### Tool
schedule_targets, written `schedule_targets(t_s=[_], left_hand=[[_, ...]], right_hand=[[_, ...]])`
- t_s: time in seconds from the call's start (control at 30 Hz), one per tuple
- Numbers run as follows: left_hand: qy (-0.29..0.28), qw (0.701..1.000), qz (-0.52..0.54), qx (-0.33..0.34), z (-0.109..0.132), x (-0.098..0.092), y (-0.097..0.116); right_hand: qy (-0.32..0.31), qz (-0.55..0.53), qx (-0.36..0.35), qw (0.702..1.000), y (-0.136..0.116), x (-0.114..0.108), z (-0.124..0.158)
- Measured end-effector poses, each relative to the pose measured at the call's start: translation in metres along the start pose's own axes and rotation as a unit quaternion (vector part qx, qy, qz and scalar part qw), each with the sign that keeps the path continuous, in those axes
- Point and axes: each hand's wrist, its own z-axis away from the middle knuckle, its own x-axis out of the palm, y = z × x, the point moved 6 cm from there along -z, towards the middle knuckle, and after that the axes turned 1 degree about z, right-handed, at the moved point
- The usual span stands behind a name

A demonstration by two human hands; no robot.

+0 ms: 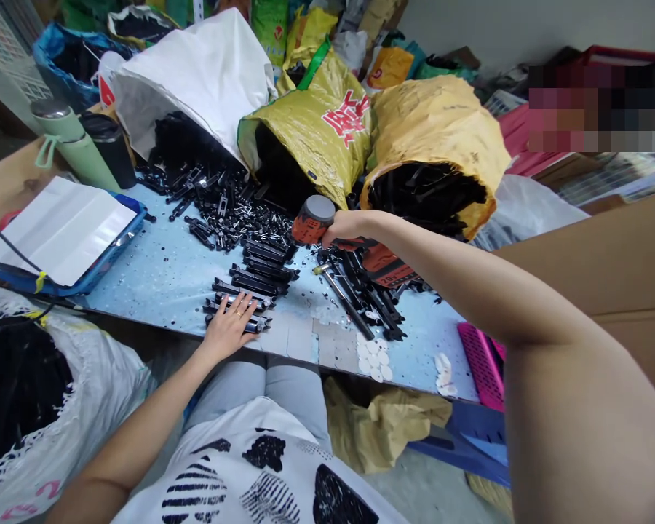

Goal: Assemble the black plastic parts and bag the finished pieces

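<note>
Head view: right hand (343,228) is gripping an orange power tool (308,224); left hand (230,324), fingers slightly spread, is resting on the near end of lined-up black parts (255,283).

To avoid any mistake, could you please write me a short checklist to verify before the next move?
1. Right grip closed around the orange power tool: ok.
2. Left grip resting on the row of black parts: ok, spread over its near end.
3. Working tip of the power tool seated on a part: cannot tell, it is hidden in this view.
4. Small metal pieces gathered near the row: ok, heaped loosely at its far end.
5. Blue tabletop free of stray bits: not ok, small dark specks are scattered on it.
</note>
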Motion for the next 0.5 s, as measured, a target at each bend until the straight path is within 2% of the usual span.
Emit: schedule_targets(t_s=[0.1,0.3,0.5], left_hand=[[0.004,1.0,0.003,-0.001,0.0,-0.001,0.0],[0.013,1.0,-0.013,0.001,0.0,-0.003,0.001],[0.014,1.0,-0.02,-0.005,0.0,-0.001,0.0]], right_hand=[[-0.007,-0.015,-0.006,1.0,-0.006,0.003,-0.002],[-0.032,0.021,-0.009,0.999,-0.022,0.009,-0.007],[0.008,0.043,-0.029,0.999,-0.018,0.007,0.021]])
